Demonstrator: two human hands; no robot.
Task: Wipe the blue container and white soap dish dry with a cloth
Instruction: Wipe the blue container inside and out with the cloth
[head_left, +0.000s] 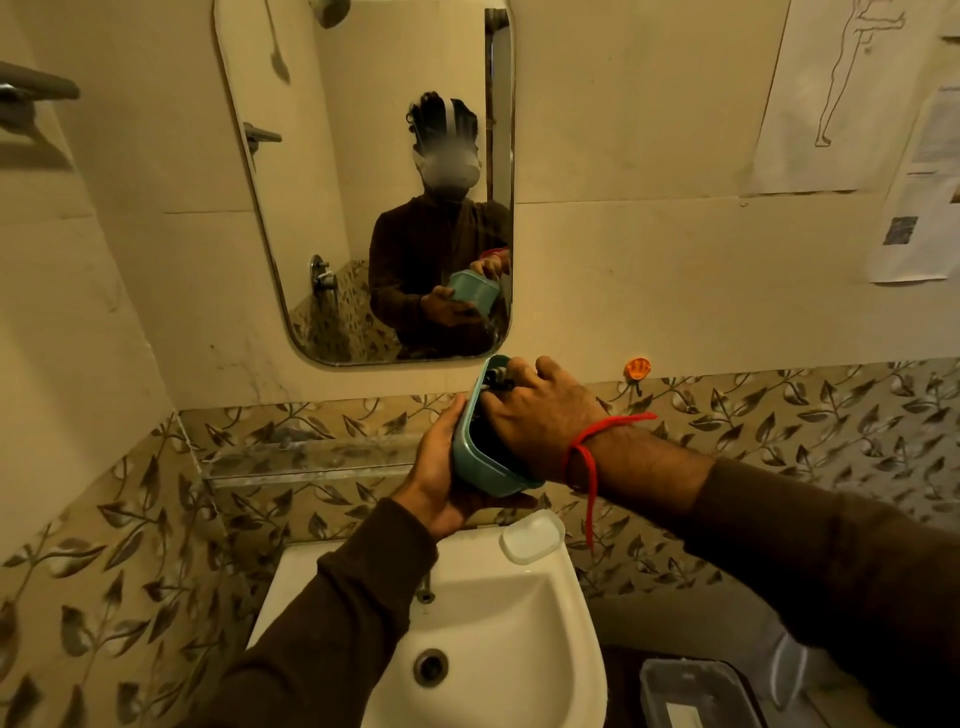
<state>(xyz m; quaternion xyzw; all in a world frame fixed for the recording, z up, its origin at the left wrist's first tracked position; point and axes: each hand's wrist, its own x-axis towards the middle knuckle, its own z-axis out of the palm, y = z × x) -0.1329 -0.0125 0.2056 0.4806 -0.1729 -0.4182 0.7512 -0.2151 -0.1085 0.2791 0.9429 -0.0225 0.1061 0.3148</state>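
head view: left hand (441, 467) cups the blue container (480, 457) from beneath, tilted on its side over the sink (467, 597), mouth toward the right hand (535, 415) — which reaches inside, curled on a dark cloth (496, 382). white soap dish (532, 535) waits just below, nearer the right.

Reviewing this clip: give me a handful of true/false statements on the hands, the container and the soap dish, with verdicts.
1. The left hand holds the blue container from outside. True.
2. The right hand reaches into the container. True.
3. The soap dish is held in a hand. False: it sits on the sink rim.
4. The container rests in the sink basin. False: it is held up above the sink.
5. A red thread is on the right wrist. True.
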